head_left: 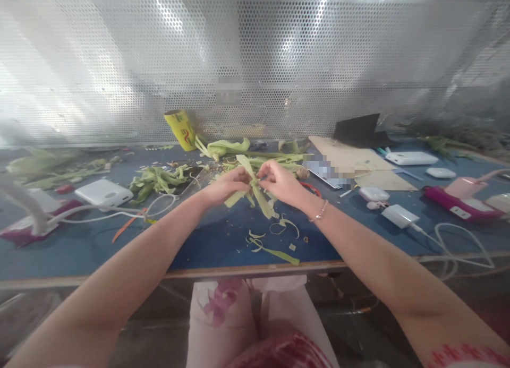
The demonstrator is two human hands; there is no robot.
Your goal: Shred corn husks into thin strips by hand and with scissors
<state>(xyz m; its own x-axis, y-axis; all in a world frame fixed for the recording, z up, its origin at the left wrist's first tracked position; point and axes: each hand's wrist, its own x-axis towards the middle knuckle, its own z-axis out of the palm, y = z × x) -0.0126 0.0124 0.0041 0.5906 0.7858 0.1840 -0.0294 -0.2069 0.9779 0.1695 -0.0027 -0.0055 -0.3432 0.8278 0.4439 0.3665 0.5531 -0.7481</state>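
A pale green bundle of corn husk strips (261, 199) is held between my two hands above the blue table. My left hand (230, 186) pinches it from the left side, fingers closed. From the right, my right hand (281, 183) grips the same bundle with thumb and fingertips, close to its middle crossing. Several strip ends stick out upward and downward. Below lie loose husk scraps (281, 255) and thin curled shreds. Behind my hands is a heap of longer green husks (227, 147), and to the left another bunch of folded husk pieces (159, 181).
A yellow cardboard tube (181, 130) leans at the back against a perforated metal panel (263, 49). White power bank (104, 193) and cables lie left. On the right are a phone (322, 171), brown cardboard (350, 154), a white charger (400, 216) and a purple power strip (462, 206).
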